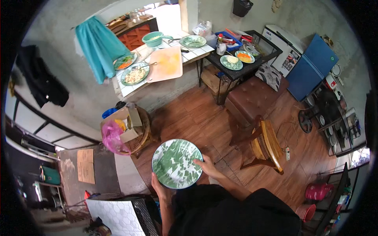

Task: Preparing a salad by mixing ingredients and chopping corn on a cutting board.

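Both hands hold a green-and-white marbled enamel plate (177, 164) in front of my body, its face turned up and bare. My left hand (159, 185) grips the lower left rim, with its fingers mostly hidden beneath. On the right rim rests the thumb of my right hand (208, 167), the other fingers out of sight below. Ahead is a white-tiled counter (130, 91) bearing a pale cutting board (166, 63) with yellowish stains. Left of the board, a plate of chopped food (135, 75) has a spoon on it. A green plastic basin (153, 39) stands behind.
A black table (217, 69) holds a plate with a pale lump (231, 62) and a plate of orange and yellow shreds (244, 57). A brown ottoman (254, 94) and a wooden chair (265, 147) stand at right. A cardboard box (130, 118) and pink bag (113, 137) sit on a rattan stool (144, 125).
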`<action>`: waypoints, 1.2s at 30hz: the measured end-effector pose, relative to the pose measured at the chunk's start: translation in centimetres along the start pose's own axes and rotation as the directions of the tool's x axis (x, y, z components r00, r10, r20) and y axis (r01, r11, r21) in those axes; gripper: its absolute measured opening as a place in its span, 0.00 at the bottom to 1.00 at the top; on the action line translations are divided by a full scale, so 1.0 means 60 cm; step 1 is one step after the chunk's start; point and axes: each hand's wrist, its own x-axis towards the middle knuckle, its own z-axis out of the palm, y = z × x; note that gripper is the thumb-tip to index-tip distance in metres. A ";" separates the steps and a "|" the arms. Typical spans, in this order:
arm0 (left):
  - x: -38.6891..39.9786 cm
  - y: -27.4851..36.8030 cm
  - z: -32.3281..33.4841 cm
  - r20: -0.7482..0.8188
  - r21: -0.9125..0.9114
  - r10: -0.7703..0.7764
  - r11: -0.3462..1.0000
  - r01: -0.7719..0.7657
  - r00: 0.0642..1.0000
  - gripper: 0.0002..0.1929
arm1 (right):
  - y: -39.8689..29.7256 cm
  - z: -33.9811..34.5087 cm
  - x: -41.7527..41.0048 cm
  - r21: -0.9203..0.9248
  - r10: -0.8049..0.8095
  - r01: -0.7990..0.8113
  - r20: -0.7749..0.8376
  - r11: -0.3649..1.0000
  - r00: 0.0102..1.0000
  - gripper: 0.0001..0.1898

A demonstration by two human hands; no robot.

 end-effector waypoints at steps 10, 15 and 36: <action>0.234 0.019 -0.131 0.129 0.208 0.145 0.963 -0.170 0.981 0.09 | 0.023 0.029 0.002 0.022 -0.078 0.095 -0.410 0.995 0.909 0.13; 0.358 0.031 -0.074 0.098 0.333 -0.102 0.941 0.064 0.990 0.13 | -0.001 0.030 0.047 0.155 -0.011 0.145 -0.647 0.977 0.762 0.13; 0.611 -0.117 0.336 -0.483 0.040 0.162 0.986 -0.163 0.861 0.19 | -0.493 -0.473 0.835 -0.090 -0.213 0.193 -0.439 0.977 0.873 0.26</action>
